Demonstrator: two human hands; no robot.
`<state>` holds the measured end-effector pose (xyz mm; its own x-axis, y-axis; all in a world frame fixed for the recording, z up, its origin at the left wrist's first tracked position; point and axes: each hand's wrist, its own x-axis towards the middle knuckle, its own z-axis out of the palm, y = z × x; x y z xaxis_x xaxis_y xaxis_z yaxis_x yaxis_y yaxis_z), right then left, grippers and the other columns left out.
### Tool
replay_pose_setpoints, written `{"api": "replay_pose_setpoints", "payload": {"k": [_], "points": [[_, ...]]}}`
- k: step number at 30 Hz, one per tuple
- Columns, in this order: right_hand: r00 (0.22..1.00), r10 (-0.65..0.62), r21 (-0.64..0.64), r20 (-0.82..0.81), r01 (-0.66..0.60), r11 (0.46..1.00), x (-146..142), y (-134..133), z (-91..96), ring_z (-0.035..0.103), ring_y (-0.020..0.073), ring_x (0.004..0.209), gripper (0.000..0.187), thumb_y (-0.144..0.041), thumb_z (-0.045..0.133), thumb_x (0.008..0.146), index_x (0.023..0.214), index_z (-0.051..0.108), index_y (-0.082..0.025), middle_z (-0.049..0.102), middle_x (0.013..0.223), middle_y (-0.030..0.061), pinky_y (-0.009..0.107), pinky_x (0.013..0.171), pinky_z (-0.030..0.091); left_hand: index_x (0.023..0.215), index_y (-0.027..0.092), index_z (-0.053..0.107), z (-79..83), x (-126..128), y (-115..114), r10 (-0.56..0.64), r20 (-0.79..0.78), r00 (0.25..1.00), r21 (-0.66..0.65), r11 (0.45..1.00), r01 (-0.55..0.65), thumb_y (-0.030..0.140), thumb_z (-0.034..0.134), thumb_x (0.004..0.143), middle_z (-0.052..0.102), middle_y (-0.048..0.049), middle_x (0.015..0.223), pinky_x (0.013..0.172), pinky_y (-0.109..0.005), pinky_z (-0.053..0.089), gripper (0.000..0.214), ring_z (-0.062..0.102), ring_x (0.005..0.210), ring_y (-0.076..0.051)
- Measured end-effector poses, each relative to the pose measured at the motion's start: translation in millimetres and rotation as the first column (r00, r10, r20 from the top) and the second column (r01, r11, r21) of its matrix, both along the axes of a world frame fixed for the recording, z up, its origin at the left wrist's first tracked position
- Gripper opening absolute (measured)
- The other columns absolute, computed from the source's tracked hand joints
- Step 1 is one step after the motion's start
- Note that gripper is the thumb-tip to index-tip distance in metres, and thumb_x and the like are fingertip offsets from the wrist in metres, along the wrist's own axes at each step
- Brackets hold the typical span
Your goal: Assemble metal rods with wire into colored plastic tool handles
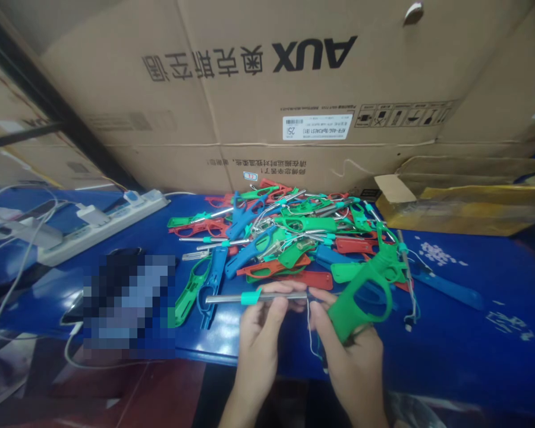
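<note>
My left hand [263, 324] pinches a thin metal tube [232, 298] with a teal plastic collar [251, 296], held level over the blue table's front edge. My right hand [348, 351] grips a green plastic handle shell [365, 291], with its index finger and thumb meeting the tube's right end. A thin white wire [310, 333] hangs down between the two hands. Just beyond them lies a heap of red, green and blue handle shells and metal tubes [285, 238].
A big AUX cardboard box [294, 83] stands behind the blue table [450, 333]. At the right there is an open cardboard box [463, 196]. A white power strip [102, 223] with plugs and cables lies at the left, and a blurred dark object [129, 306] sits nearer.
</note>
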<state>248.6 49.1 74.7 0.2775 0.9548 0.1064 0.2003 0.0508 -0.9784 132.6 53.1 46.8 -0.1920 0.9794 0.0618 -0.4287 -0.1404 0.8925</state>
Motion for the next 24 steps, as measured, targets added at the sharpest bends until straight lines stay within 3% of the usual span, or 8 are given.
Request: {"api": "replay_pose_setpoints", "payload": {"k": [6,10,20,24], "points": [[0.997,0.050,-0.001,-0.050,-0.051,0.999,1.2,0.5,-3.2,0.057,0.0129,0.047,0.029,-0.046,0.071,0.087,0.095,0.080,-0.020,0.068,0.061,-0.0013,0.023,0.048,0.047,0.105,0.018,0.070,2.8,0.6,-1.0,0.006,-0.034,0.999,-0.022,1.000,-0.007,0.036,0.066,0.101,0.073,-0.0124,0.122,0.088,-0.034,0.057,0.020,0.071,0.103,-0.025],[0.996,0.077,0.030,-0.046,-0.075,0.997,5.5,4.3,-8.9,0.063,0.0153,0.053,0.024,-0.044,0.075,0.086,0.090,0.078,-0.020,0.071,0.064,0.0014,0.023,0.050,0.051,0.107,0.018,0.068,3.9,0.8,-2.3,-0.007,-0.033,0.999,-0.039,0.999,0.005,0.038,0.066,0.101,0.074,-0.0139,0.123,0.087,-0.036,0.058,0.021,0.072,0.103,-0.027],[0.998,0.070,0.003,-0.004,-0.070,0.998,8.0,3.9,-13.2,0.070,0.0176,0.057,0.030,-0.045,0.076,0.085,0.097,0.084,-0.019,0.080,0.076,0.0060,0.025,0.053,0.058,0.105,0.018,0.070,3.8,0.7,-1.9,0.004,-0.052,0.999,-0.032,0.999,-0.005,0.038,0.067,0.100,0.076,-0.0118,0.119,0.087,-0.033,0.057,0.021,0.073,0.100,-0.025],[0.992,0.113,0.027,0.059,-0.115,0.993,8.1,4.6,-9.6,0.064,0.0150,0.049,0.029,-0.045,0.073,0.088,0.097,0.086,-0.020,0.076,0.066,0.0036,0.023,0.049,0.054,0.105,0.019,0.069,1.5,0.0,-1.9,0.050,-0.079,0.996,-0.040,0.998,-0.053,0.040,0.065,0.101,0.077,-0.0099,0.114,0.091,-0.033,0.056,0.022,0.074,0.101,-0.024]]}}
